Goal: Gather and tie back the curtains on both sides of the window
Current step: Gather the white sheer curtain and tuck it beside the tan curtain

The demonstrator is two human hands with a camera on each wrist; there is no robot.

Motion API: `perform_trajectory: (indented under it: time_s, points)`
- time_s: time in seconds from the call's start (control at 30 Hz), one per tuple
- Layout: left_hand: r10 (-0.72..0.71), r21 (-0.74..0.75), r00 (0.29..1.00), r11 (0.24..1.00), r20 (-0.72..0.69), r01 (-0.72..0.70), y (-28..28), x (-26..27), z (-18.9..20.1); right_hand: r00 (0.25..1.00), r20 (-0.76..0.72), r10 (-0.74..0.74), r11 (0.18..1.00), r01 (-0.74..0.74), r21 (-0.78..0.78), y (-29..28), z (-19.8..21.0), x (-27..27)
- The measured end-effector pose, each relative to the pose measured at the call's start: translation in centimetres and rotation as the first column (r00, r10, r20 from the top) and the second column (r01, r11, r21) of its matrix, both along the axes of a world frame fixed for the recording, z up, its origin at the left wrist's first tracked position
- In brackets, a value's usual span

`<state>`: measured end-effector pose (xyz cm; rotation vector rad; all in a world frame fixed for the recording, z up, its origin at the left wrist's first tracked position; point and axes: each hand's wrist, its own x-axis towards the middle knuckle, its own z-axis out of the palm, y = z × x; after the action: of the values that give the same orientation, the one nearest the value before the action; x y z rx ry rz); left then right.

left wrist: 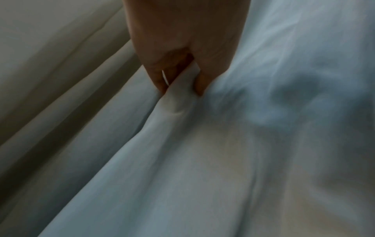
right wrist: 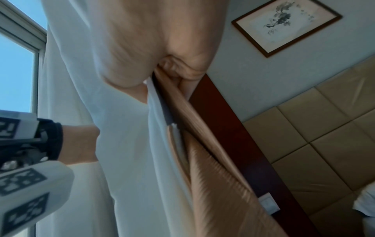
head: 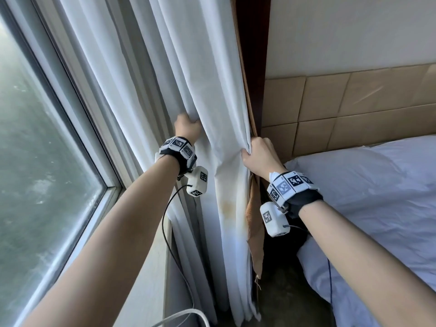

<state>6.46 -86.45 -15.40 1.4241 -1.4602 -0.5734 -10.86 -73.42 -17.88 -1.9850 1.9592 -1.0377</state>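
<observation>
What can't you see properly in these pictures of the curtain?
- Left hand fingertips: head view, buried in white curtain folds.
- Right hand grip: right wrist view, palm blocks the fingers.
- Any tieback: none visible in any view.
- Framed picture: right wrist view, too blurred to read.
- Curtain top: cut off by frame edge.

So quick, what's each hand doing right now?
Left hand: fingers pinching a fold of the white curtain.
Right hand: closed around the white curtain's edge, together with the brown curtain behind it.
</observation>
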Motion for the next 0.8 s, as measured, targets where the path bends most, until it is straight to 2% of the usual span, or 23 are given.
perform_trajectory:
  time_s: [0.07,0.23,0.4,0.6,0.73,0.8]
  points:
    - [0.034,-0.037,0.999,0.999,0.041,-0.032,0.4,0.1,0.1,0.999,0.013,-0.033,0.999,0.033,0.001,-0.3,0.0,-0.2]
    - [0.007,-0.095,0.982,0.995,0.190,0.012,1.3,2.1,-0.7,0.994,-0.009,-0.110,0.994,0.110,0.007,-0.2,0.5,-0.5]
    - [0.066,-0.118,0.985,0.992,0.162,-0.048,2.2,6.1,-1.7,0.987,-0.016,-0.159,0.987,0.159,-0.024,-0.4,0.8,-1.2]
    - [0.040,-0.153,0.980,0.988,0.193,-0.010,3.3,9.8,-2.1,0.986,-0.031,-0.166,0.986,0.165,-0.019,-0.5,1.0,-0.8]
    - [0.174,-0.180,0.920,0.977,0.351,-0.116,5.3,10.5,-2.3,0.985,-0.074,-0.157,0.988,0.156,-0.016,-0.7,1.0,0.1]
    - [0.244,-0.218,0.898,0.961,0.366,-0.173,6.0,10.2,-2.8,0.985,-0.095,-0.141,0.990,0.139,-0.030,-0.6,0.8,0.8]
